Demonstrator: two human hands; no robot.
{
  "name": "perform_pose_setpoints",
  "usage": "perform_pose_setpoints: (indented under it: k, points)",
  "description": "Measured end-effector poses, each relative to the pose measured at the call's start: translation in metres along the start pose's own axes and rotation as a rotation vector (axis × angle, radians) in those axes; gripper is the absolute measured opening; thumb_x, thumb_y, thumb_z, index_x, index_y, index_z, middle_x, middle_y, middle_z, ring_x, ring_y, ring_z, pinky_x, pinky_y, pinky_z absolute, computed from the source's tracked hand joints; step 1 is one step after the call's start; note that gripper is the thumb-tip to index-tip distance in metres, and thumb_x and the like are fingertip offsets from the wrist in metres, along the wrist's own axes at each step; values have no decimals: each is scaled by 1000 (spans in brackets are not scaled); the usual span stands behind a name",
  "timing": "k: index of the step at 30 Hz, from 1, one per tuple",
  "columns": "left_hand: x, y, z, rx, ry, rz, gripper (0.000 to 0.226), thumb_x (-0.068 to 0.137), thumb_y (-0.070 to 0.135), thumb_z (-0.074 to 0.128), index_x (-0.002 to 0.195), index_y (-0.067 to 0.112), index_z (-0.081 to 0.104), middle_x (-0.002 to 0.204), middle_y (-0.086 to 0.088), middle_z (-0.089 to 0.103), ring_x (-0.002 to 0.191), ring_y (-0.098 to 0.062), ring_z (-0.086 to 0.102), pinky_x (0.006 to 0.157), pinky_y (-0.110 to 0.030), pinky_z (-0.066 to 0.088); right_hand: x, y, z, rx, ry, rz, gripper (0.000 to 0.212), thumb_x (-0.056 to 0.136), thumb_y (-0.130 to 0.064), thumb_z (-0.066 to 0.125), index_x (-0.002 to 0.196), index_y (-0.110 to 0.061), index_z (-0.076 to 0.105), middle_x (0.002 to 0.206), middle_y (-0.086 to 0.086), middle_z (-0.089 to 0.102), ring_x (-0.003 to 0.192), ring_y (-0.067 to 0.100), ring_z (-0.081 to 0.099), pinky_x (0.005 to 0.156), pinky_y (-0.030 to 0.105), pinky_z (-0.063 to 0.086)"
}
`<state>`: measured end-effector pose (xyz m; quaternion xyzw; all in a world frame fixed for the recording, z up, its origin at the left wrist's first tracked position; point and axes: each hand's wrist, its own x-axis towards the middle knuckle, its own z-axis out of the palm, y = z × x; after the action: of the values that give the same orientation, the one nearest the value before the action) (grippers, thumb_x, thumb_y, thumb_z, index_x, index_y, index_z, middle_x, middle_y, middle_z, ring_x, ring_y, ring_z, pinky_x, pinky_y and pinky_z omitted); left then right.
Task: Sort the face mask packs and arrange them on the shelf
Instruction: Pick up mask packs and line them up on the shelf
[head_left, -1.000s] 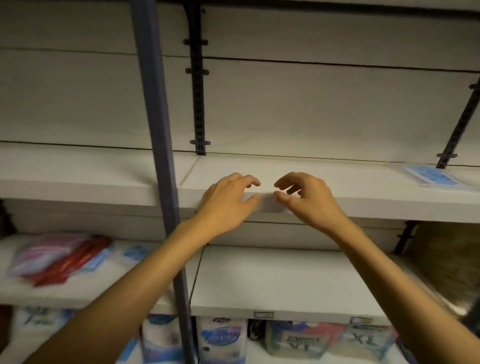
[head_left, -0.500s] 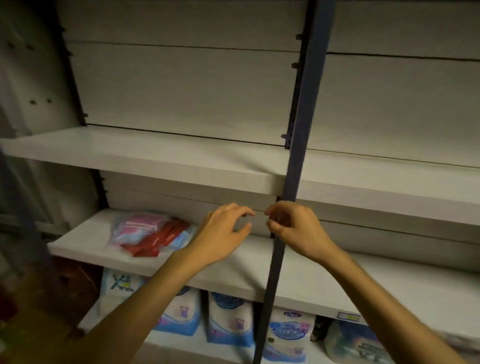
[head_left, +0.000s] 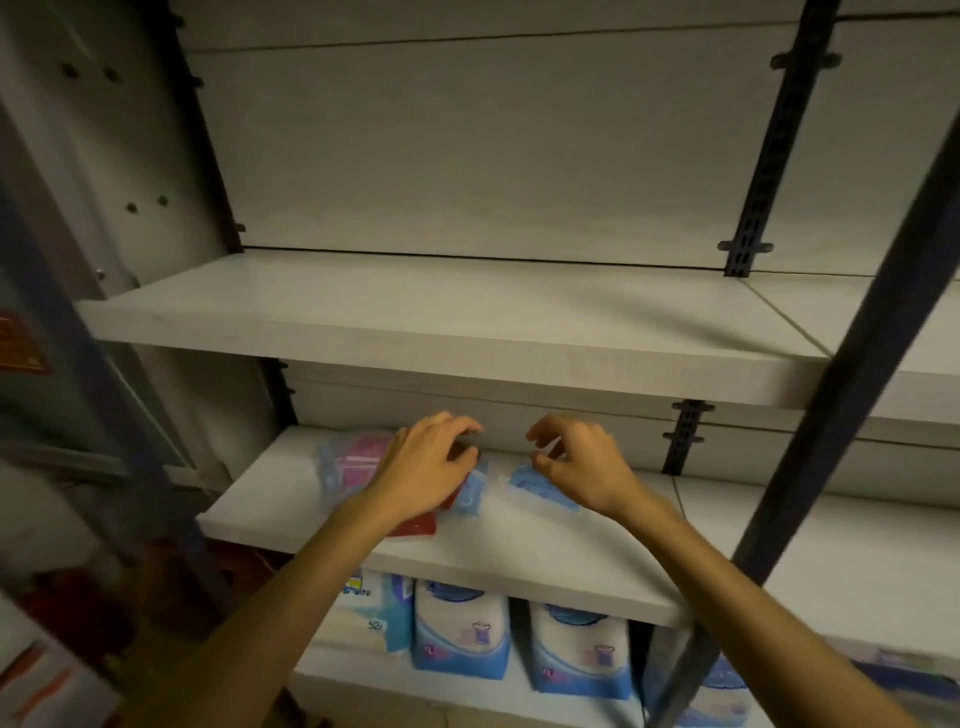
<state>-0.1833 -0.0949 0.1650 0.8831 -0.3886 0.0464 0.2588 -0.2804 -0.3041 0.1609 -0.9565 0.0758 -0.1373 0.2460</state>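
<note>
Several face mask packs lie in a loose pile at the left end of the middle shelf (head_left: 524, 574): a pink pack (head_left: 357, 460), a red pack (head_left: 417, 526), a light blue pack (head_left: 470, 496) and another blue pack (head_left: 537, 488) just to their right. My left hand (head_left: 428, 470) hovers over the red and light blue packs with its fingers loosely curled, hiding part of them. My right hand (head_left: 579, 467) is just above the second blue pack, its fingers also loosely curled and its fingertips close to the pack's top edge. Neither hand plainly grips a pack.
The upper shelf (head_left: 415, 332) is bare. Blue-and-white bagged goods (head_left: 462, 636) stand in a row on the bottom shelf. A dark slanted upright post (head_left: 841, 374) crosses the right side, close to my right forearm. Another post and a wall close off the left.
The view swung left and down from the upper shelf to the middle one. Both hands, held in the same curled pose, came down over the mask packs.
</note>
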Motion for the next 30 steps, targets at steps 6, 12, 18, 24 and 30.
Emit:
perform_pose_setpoints:
  k: [6, 12, 18, 24, 30]
  points:
    - [5, -102, -17, -24, 47, -114, 26, 87, 21, 62, 111, 29, 68, 104, 7, 66, 90, -17, 65, 79, -38, 56, 39, -26, 56, -129, 8, -27, 29, 88, -26, 60, 117, -21, 65, 114, 1, 66, 99, 22, 65, 86, 37, 52]
    - [17, -188, -16, 9, -82, -243, 26, 88, 22, 65, 113, 29, 67, 116, 2, 67, 99, -20, 65, 86, -35, 54, 77, -55, 108, -169, -26, 15, 24, 88, -24, 59, 111, -23, 65, 107, 1, 66, 95, 25, 65, 83, 38, 52]
    - [31, -243, 3, 43, -238, -383, 27, 88, 36, 66, 112, 26, 69, 117, -1, 69, 104, -24, 65, 81, -28, 49, 105, -72, 157, -179, -56, 130, 24, 85, -21, 58, 109, -20, 64, 109, 5, 66, 92, 32, 65, 75, 40, 53]
    - [77, -334, 95, -180, -450, -458, 42, 74, 59, 56, 109, 36, 62, 110, 0, 71, 90, -24, 67, 78, -35, 57, 122, -73, 202, -189, -97, 211, 6, 89, -23, 59, 94, -18, 60, 100, 4, 68, 86, 28, 64, 74, 34, 50]
    - [81, -324, 95, -31, -540, -463, 75, 88, 53, 39, 155, 39, 8, 152, -13, 41, 127, -39, 49, 93, -36, 46, 128, -58, 242, -157, -123, 270, 8, 88, -32, 56, 95, -29, 57, 97, -4, 69, 82, 18, 67, 76, 38, 58]
